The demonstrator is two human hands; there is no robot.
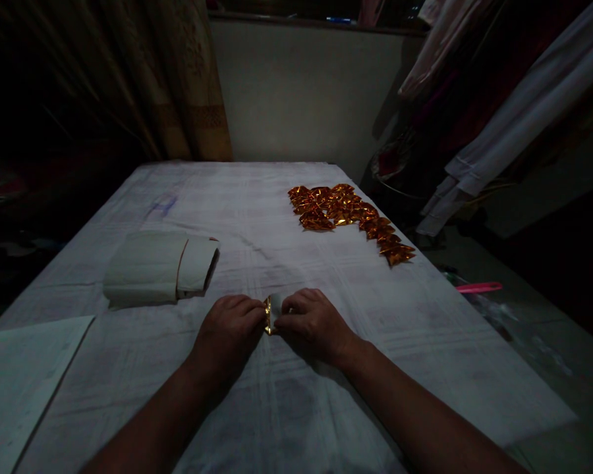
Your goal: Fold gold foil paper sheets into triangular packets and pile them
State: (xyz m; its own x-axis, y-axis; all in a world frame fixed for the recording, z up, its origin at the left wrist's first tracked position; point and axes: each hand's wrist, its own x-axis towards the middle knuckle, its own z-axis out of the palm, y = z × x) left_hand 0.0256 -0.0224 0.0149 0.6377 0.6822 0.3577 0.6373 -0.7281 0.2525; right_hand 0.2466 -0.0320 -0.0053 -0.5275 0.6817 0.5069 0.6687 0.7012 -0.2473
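Head view: both hands meet at six o'clock on the white cloth-covered table (277, 217). The left hand (230, 332) and right hand (312, 324) each close a fingertip grip on one small gold foil piece (269, 315), seemingly to fold it. Finished-looking shiny orange-gold foil pieces (348, 214) lie at one o'clock; a pale paper roll (158, 266) at ten.

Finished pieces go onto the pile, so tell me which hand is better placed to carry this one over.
Right, probably. The heap of gold foil pieces lies far right on the table, on the right hand's side. Both hands pinch the small foil piece; the left hand would have to cross over.
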